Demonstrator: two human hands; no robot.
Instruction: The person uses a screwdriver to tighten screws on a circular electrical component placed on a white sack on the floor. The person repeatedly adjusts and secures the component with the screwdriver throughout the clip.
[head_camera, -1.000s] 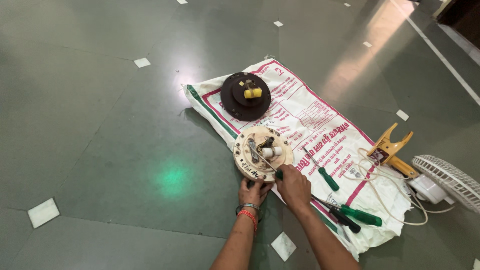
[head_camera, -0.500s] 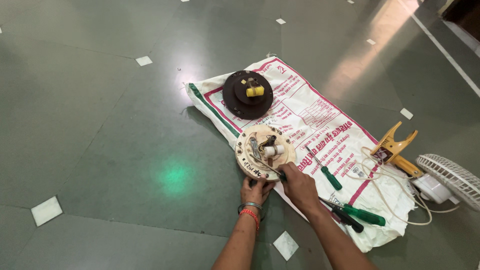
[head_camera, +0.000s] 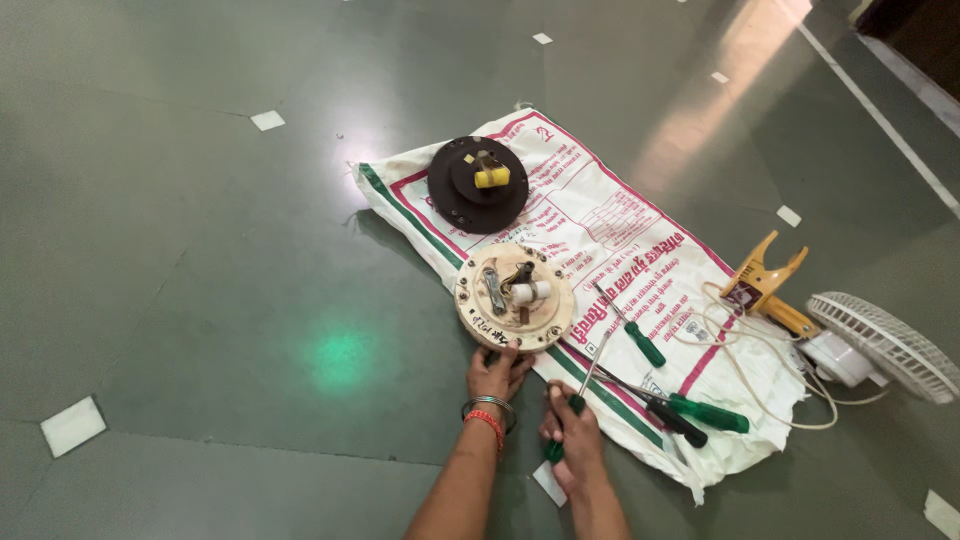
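A round cream-coloured motor housing (head_camera: 515, 297) with wires and a white shaft at its centre lies on a white printed sack (head_camera: 640, 250). My left hand (head_camera: 497, 372) rests against the housing's near edge, fingers spread on it. My right hand (head_camera: 573, 437) grips a green-handled screwdriver (head_camera: 582, 388), its shaft pointing up toward the housing's right side. A dark round motor cover (head_camera: 478, 184) with a yellow part on top sits further back on the sack.
More green-handled screwdrivers (head_camera: 640, 338) and a black-handled tool (head_camera: 670, 415) lie on the sack. A yellow clamp meter (head_camera: 765, 285), white cord and a small white fan (head_camera: 875, 345) sit at the right. The floor is dark green tile with white squares.
My right hand has drawn back from the housing's edge toward me, still holding the screwdriver. The left hand stays at the housing's near edge. The camera view has shifted slightly.
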